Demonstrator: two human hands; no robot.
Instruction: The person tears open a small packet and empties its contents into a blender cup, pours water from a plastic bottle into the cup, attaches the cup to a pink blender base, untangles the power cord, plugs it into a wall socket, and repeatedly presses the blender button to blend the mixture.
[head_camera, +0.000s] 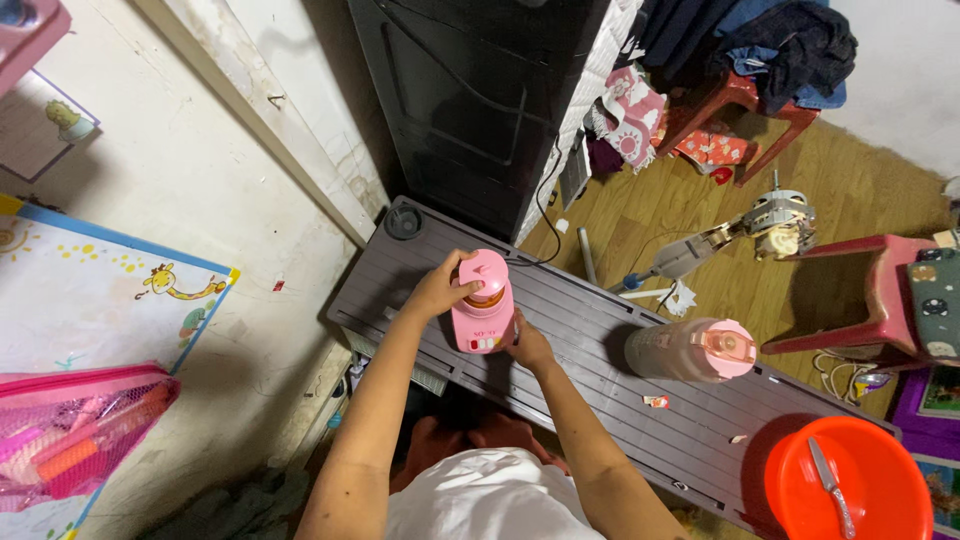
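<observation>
Pink blender stands near the tabletop's far edge; our left hand clasps its lid, right hand braces the base. We judge the lid-twisting step underway, needing a firm turn.

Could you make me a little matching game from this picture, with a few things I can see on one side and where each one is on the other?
Things:
1. small pink blender
2. knife with a pale handle
3. clear bottle with a pink lid
4. round dark cup holder

Places:
A. in the far left corner of the grey slatted table
B. lying in the round orange basin
C. between the left hand and right hand
D. standing alone on the table, to the right of the hands

Pairs: 1-C, 2-B, 3-D, 4-A
</observation>
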